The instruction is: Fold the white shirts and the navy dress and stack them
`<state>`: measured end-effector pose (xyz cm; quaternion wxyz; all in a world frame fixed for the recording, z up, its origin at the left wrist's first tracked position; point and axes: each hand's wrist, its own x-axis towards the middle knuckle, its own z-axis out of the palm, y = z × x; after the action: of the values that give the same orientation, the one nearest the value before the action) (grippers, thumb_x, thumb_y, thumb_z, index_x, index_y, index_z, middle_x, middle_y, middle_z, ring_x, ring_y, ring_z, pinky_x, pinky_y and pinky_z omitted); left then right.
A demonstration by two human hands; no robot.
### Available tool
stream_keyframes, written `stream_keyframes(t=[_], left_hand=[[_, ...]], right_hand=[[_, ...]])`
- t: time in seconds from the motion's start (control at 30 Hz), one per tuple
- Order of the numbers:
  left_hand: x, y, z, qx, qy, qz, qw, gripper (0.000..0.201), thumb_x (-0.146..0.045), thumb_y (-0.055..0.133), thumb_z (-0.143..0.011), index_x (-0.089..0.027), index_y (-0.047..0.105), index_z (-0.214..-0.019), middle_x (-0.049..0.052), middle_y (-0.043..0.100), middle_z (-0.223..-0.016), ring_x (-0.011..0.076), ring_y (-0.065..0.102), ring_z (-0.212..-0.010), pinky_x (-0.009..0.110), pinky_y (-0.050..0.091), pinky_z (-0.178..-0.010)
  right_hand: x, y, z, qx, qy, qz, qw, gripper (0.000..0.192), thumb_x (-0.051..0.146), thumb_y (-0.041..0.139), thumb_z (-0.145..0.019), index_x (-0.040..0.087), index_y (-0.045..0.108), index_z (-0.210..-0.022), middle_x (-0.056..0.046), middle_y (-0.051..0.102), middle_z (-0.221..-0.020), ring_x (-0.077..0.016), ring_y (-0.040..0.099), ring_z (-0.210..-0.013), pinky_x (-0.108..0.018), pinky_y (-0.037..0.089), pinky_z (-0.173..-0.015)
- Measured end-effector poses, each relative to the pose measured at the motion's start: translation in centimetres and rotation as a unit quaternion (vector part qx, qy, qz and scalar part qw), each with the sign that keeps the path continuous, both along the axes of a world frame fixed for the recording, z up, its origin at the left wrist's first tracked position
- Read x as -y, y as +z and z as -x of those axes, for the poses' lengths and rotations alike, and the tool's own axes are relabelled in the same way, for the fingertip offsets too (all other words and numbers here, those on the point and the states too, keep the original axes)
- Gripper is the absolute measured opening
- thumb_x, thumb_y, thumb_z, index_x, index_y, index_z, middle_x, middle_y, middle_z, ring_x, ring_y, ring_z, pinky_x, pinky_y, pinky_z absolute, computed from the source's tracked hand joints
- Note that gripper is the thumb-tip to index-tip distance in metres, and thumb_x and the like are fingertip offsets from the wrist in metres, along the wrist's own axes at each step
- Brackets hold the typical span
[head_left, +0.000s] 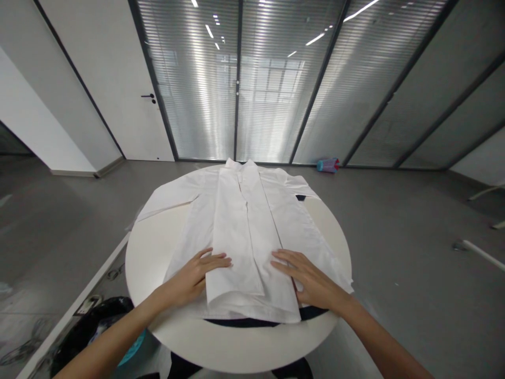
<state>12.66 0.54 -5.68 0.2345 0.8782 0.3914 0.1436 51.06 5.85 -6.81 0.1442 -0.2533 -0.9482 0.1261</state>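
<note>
A white shirt (244, 221) lies spread on a round white table (158, 252), collar at the far edge, front panels folded toward the middle. My left hand (197, 276) rests flat on the shirt's near left part, fingers pointing right along the folded panel's edge. Lying flat on the near right part is my right hand (311, 281), fingers spread and pointing left. Neither hand grips the cloth. One sleeve stretches out to the far left of the table.
A dark strip (240, 322) shows under the shirt's near hem. A black bag (94, 321) sits on the floor at the left below the table. A blue and pink object (328, 165) lies by the glass wall. A white door (118, 79) stands at the left.
</note>
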Motion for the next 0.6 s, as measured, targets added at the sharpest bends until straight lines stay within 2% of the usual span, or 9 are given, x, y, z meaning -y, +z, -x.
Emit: stream_keyframes(t=[0.1, 0.2, 0.27, 0.33, 0.4, 0.43, 0.53, 0.6], left_hand=[[-0.3, 0.1, 0.0, 0.036, 0.026, 0.015, 0.999, 0.046, -0.020, 0.037, -0.102, -0.032, 0.046, -0.146, 0.001, 0.053, -0.149, 0.0215, 0.047, -0.139, 0.047, 0.025, -0.121], [-1.6, 0.5, 0.1, 0.089, 0.051, 0.035, 0.994, 0.038, -0.030, 0.039, -0.102, -0.028, 0.060, -0.134, 0.004, 0.064, -0.136, 0.0248, 0.058, -0.123, 0.043, 0.039, -0.111], [-3.4, 0.9, 0.1, 0.137, 0.099, 0.066, 0.983, 0.038, -0.043, 0.043, -0.100, -0.021, 0.070, -0.114, 0.006, 0.073, -0.115, 0.0256, 0.064, -0.105, 0.038, 0.049, -0.096], [-5.8, 1.0, -0.1, 0.181, 0.177, 0.116, 0.960, 0.049, -0.057, 0.047, -0.095, -0.016, 0.071, -0.085, 0.006, 0.072, -0.081, 0.0231, 0.065, -0.081, 0.032, 0.053, -0.076], [-8.2, 0.7, -0.4, 0.223, 0.252, 0.190, 0.922, 0.056, -0.066, 0.053, -0.087, -0.015, 0.062, -0.066, 0.002, 0.058, -0.056, 0.0176, 0.057, -0.058, 0.027, 0.047, -0.057], [-9.3, 0.5, -0.6, 0.243, 0.280, 0.234, 0.899, 0.056, -0.067, 0.058, -0.084, -0.016, 0.058, -0.062, 0.000, 0.052, -0.050, 0.0147, 0.052, -0.050, 0.025, 0.042, -0.050], [-11.2, -0.5, -1.0, 0.292, 0.321, 0.326, 0.840, 0.053, -0.065, 0.072, -0.074, -0.016, 0.056, -0.063, -0.004, 0.046, -0.047, 0.0097, 0.041, -0.040, 0.022, 0.029, -0.040], [-11.6, -1.1, -1.1, 0.308, 0.329, 0.339, 0.826, 0.052, -0.063, 0.077, -0.070, -0.015, 0.057, -0.065, -0.004, 0.046, -0.047, 0.0084, 0.039, -0.038, 0.021, 0.025, -0.038]], right_hand=[[-0.7, -0.3, 0.2, -0.023, -0.002, -0.008, 1.000, 0.070, 0.000, 0.053, -0.079, 0.028, 0.055, -0.143, -0.010, 0.054, -0.147, -0.0257, 0.040, -0.142, -0.052, 0.037, -0.113], [-1.9, -0.5, 0.3, -0.080, -0.016, 0.026, 0.996, 0.054, 0.002, 0.047, -0.085, 0.029, 0.066, -0.128, -0.007, 0.066, -0.133, -0.0246, 0.053, -0.133, -0.050, 0.043, -0.108], [-3.3, -0.3, 0.6, -0.129, -0.054, 0.074, 0.987, 0.042, 0.011, 0.047, -0.090, 0.027, 0.070, -0.122, -0.008, 0.071, -0.124, -0.0258, 0.063, -0.118, -0.047, 0.049, -0.100], [-5.1, 0.1, 1.5, -0.173, -0.118, 0.129, 0.969, 0.031, 0.024, 0.049, -0.094, 0.022, 0.072, -0.114, -0.009, 0.074, -0.113, -0.0275, 0.069, -0.103, -0.043, 0.054, -0.090], [-7.2, 0.3, 2.7, -0.196, -0.185, 0.188, 0.945, 0.031, 0.035, 0.049, -0.095, 0.016, 0.072, -0.105, -0.011, 0.076, -0.101, -0.0280, 0.071, -0.091, -0.039, 0.056, -0.080], [-8.2, 0.3, 3.4, -0.193, -0.217, 0.219, 0.932, 0.032, 0.037, 0.050, -0.095, 0.015, 0.072, -0.100, -0.011, 0.076, -0.095, -0.0273, 0.071, -0.086, -0.037, 0.055, -0.075], [-10.3, -0.3, 5.0, -0.164, -0.301, 0.269, 0.900, 0.025, 0.032, 0.055, -0.090, 0.013, 0.070, -0.091, -0.009, 0.075, -0.083, -0.0240, 0.069, -0.073, -0.030, 0.052, -0.063], [-11.1, -1.1, 5.6, -0.158, -0.338, 0.261, 0.890, 0.019, 0.028, 0.057, -0.087, 0.013, 0.069, -0.091, -0.009, 0.074, -0.083, -0.0224, 0.068, -0.072, -0.029, 0.050, -0.063]])
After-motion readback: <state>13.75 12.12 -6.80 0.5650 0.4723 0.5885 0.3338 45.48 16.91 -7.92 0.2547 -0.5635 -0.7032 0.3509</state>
